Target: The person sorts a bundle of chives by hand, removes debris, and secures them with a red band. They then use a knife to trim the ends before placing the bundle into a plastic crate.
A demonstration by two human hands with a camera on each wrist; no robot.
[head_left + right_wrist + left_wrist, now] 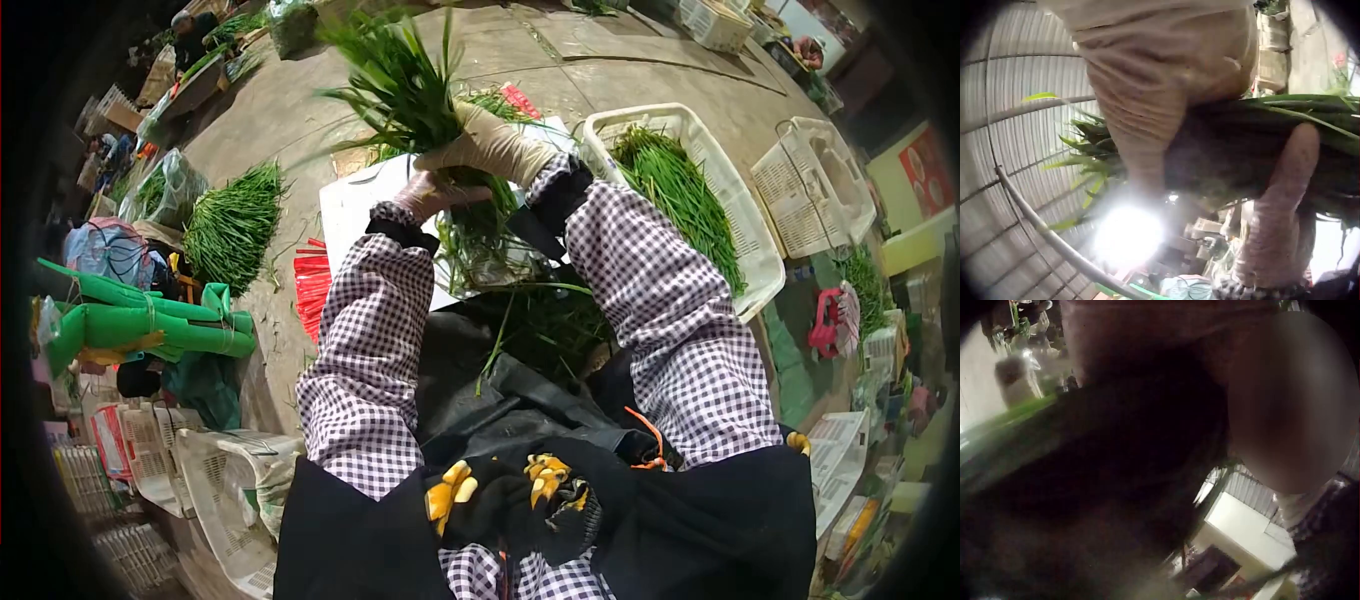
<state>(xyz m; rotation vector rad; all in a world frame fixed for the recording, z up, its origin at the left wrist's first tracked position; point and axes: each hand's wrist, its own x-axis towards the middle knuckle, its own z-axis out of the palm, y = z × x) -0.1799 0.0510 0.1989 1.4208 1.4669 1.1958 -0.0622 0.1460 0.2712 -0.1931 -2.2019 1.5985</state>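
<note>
A bunch of long green leafy stalks (405,95) is held up over a white board (350,205), its leafy ends fanned toward the far left. The gloved right hand (495,145) grips the bunch from above; in the right wrist view, the right hand (1160,81) wraps round the green stalks (1229,150). Below it, the left hand (435,192) holds the lower stalks, and in the right wrist view a finger of the left hand (1279,219) lies across them. The left wrist view is dark and blurred.
A white crate (765,265) of green stalks stands right of the board, with another pale crate (800,190) beyond. Red strips (311,290) lie at the board's left. A green heap (235,225) and green rolls (150,325) are farther left.
</note>
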